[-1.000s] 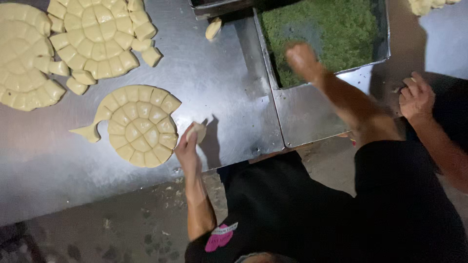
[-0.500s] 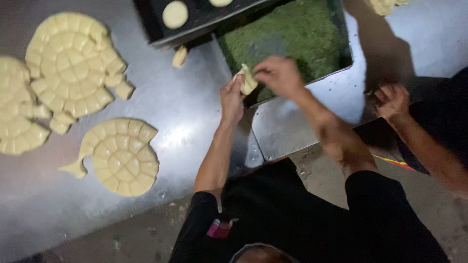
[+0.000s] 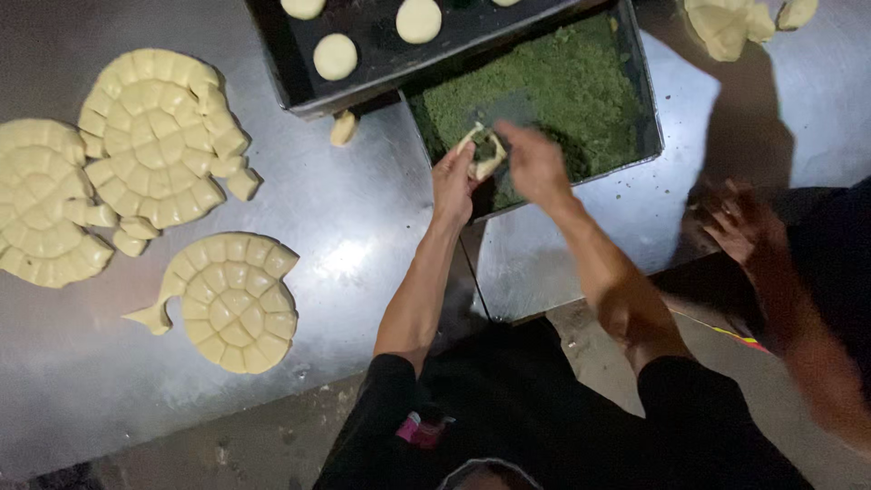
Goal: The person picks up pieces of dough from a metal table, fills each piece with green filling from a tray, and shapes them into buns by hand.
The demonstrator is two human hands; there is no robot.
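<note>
The left hand [image 3: 452, 181] holds a small dough piece [image 3: 484, 152] over the near edge of the green filling tray [image 3: 646, 109]. The right hand [image 3: 533, 163], blurry, seems to pinch filling in. Next, close the dough gently.

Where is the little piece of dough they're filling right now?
In the left hand, the dough piece sits over the green filling tray's near edge, right hand beside it.
</note>
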